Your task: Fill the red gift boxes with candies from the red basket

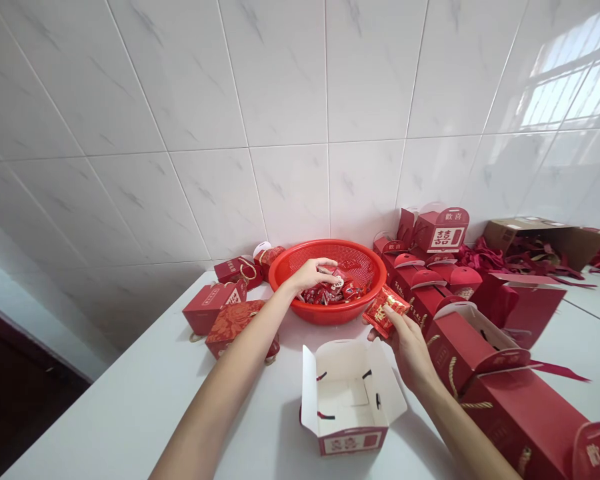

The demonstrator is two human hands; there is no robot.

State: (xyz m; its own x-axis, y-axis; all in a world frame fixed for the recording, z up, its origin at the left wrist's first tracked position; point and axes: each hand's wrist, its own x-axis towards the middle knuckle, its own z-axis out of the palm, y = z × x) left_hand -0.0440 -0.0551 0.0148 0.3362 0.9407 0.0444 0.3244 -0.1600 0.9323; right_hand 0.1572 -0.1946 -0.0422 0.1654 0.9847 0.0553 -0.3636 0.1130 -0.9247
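My left hand (314, 274) reaches over the rim into a red plastic colander (330, 317), its fingers bent just above wrapped candies (353, 289). Whether those fingers grip a candy cannot be made out. Between thumb and fingers, my right hand (405, 337) pinches a red candy packet (386, 311) with gold lettering, to the right of the colander's front. In front of both hands stands an open gift box (351, 443), white inside and red outside, with its flaps spread and dark ribbon or cord ends showing on the inner walls.
Several red gift boxes with rope handles (530, 407) line the right side. A cardboard box (575, 247) of dark red ribbons lies at the back right. More red boxes (213, 307) sit left of the colander on the white table (130, 407), against a tiled wall (290, 187).
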